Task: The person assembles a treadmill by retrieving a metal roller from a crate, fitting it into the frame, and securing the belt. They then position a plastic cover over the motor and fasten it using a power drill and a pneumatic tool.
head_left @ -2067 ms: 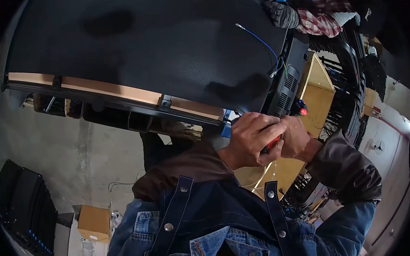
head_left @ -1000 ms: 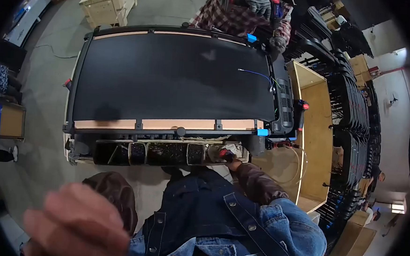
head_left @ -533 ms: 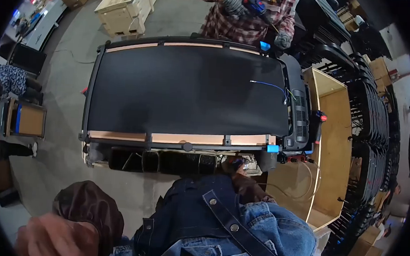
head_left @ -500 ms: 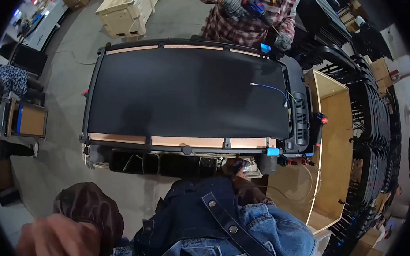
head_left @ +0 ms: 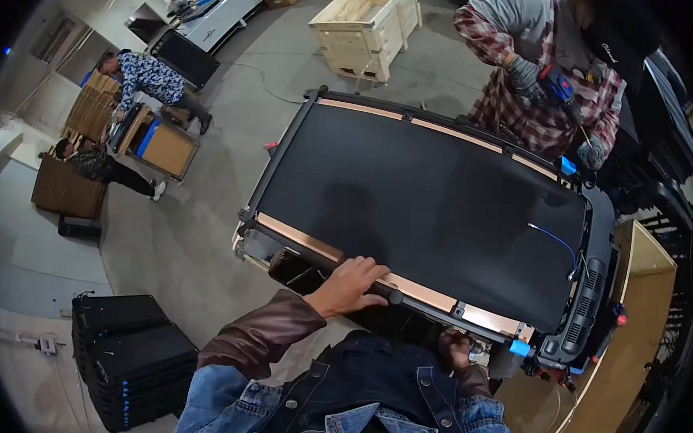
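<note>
A treadmill deck with a black running belt [head_left: 410, 212] lies in front of me, a copper-coloured strip [head_left: 429, 293] showing along its near side. My left hand [head_left: 348, 286] lies over the near edge, fingers stretched onto the strip and thumb out to the side. Below that edge, toward the right, my right hand [head_left: 455, 348] is down at a bin of small parts [head_left: 478, 353], its fingers curled and partly hidden; I cannot tell what they hold. A blue cable [head_left: 555, 239] runs across the belt toward the black motor housing [head_left: 588, 291].
Across the deck a person in grey gloves holds a power drill [head_left: 559, 88]. A wooden crate [head_left: 365, 35] stands behind, and a plywood box [head_left: 632, 345] at the right. Stacked black panels [head_left: 128, 354] are at lower left. Two people work at a cart [head_left: 164, 148] farther left.
My view has swung left. My left hand has gone from the lower left onto the deck's near edge. My right hand stays low by the parts bin.
</note>
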